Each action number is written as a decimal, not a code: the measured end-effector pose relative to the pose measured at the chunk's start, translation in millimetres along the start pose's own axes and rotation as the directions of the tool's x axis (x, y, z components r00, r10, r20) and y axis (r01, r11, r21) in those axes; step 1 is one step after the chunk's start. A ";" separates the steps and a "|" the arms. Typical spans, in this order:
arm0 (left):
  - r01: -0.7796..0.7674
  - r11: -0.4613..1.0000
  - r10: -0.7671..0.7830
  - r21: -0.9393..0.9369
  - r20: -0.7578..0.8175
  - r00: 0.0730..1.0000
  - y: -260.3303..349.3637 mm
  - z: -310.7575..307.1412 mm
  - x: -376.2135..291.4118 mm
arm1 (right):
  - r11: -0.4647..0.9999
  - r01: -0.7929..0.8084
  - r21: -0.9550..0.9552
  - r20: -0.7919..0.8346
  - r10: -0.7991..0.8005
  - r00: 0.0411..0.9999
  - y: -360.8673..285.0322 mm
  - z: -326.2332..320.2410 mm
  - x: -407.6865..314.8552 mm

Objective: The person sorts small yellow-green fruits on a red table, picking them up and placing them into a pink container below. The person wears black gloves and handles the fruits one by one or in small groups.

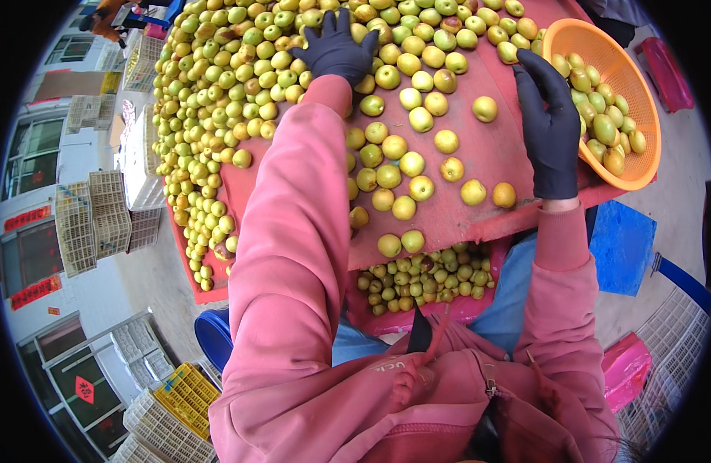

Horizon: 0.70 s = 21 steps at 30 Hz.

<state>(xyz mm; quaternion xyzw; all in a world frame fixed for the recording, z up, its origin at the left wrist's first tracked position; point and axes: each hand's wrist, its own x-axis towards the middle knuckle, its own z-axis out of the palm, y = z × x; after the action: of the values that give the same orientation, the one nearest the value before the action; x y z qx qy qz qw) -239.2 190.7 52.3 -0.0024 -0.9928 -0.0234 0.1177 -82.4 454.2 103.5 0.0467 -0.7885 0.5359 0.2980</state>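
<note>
My left hand [339, 55], in a black glove, lies with spread fingers on a heap of green-yellow jujube-like fruits [228, 75] on the red-covered table [494, 150]. My right hand [543, 124], gloved too, is at the left rim of an orange plastic colander [648, 127], its fingers slightly curved and the thumb apart; I see no fruit in it, though its palm side is partly hidden. Similar fruits [604, 128] fill part of the colander. Scattered single fruits [446, 141] lie between my two hands.
Below the table's near edge, a pink-lined container [384, 324] holds more fruits. A blue tub [213, 335] stands at the lower left, near stacked plastic crates [109, 214]. A blue panel [622, 246] is right of my knee. Other people are partly visible at the top edges.
</note>
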 end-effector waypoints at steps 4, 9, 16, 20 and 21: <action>-0.291 0.953 0.296 0.082 -0.056 0.954 28.5 -8.0 -36.3 | 1.000 0.009 -0.024 0.025 -0.008 1.000 6.0 0.9 -1.8; -0.533 0.837 0.545 -0.119 0.113 0.831 -0.4 -7.7 -70.4 | 0.993 -0.118 0.003 0.160 0.116 0.980 12.1 5.8 -8.1; -0.574 0.816 0.578 -0.066 0.119 0.808 -47.0 -31.0 -136.5 | 0.986 -0.052 -0.158 0.275 0.094 0.957 29.6 11.1 -12.7; -0.502 0.858 0.513 -0.113 0.117 0.851 -68.9 -35.0 -175.4 | 0.897 0.246 -0.367 0.274 -0.149 0.950 53.6 21.6 -23.6; -0.498 0.861 0.507 -0.104 0.119 0.853 -72.0 -38.4 -182.2 | 0.834 0.318 -0.452 0.294 -0.197 0.935 59.5 24.0 -24.8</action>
<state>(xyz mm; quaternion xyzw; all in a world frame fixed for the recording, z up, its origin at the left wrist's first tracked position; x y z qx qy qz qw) -53.8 117.1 43.7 -0.2674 -0.9620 -0.0259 0.0484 -95.5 452.2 36.0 0.1387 -0.9147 0.2625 0.2743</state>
